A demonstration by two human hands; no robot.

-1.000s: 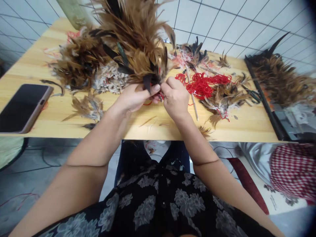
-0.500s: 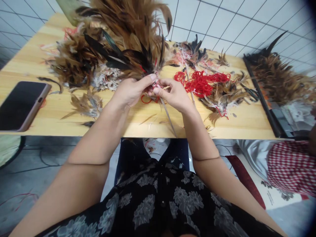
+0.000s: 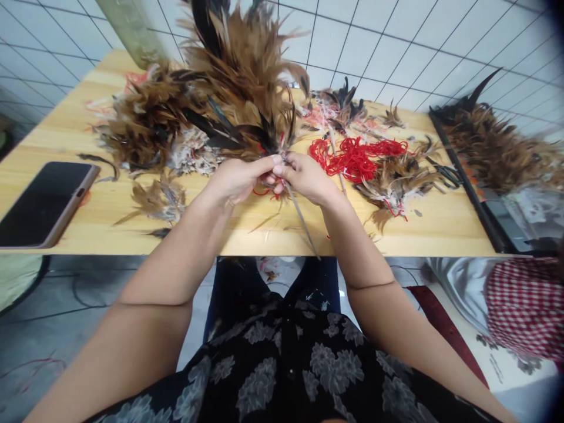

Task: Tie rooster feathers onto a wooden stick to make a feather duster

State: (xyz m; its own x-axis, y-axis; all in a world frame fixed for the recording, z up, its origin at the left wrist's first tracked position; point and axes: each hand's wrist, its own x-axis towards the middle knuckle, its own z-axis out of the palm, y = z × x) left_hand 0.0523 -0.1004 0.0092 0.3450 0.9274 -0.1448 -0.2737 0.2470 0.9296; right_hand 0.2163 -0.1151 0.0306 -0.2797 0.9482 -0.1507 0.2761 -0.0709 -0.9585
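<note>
A big bunch of brown and black feathers (image 3: 247, 76) stands up from my two hands over the wooden table (image 3: 440, 229). My left hand (image 3: 240, 179) is closed on the base of the bunch, thumb and fingers pinched. My right hand (image 3: 308, 176) pinches the same base from the right, fingertip to fingertip with the left. A thin stick (image 3: 304, 220) runs down from the bunch toward the table's front edge. A loop of red string (image 3: 263, 192) hangs under my left fingers.
A tangle of red string (image 3: 356, 155) lies just right of my hands among loose feathers (image 3: 396, 176). More feather piles (image 3: 145, 117) sit at the left. A phone (image 3: 44, 202) lies at the front left. A dark tray of feathers (image 3: 497, 147) stands at the right.
The feather bunch has been turned and raised more upright between my hands. My right hand has closed in on the left at the bunch's base; the stick now points down toward me.
</note>
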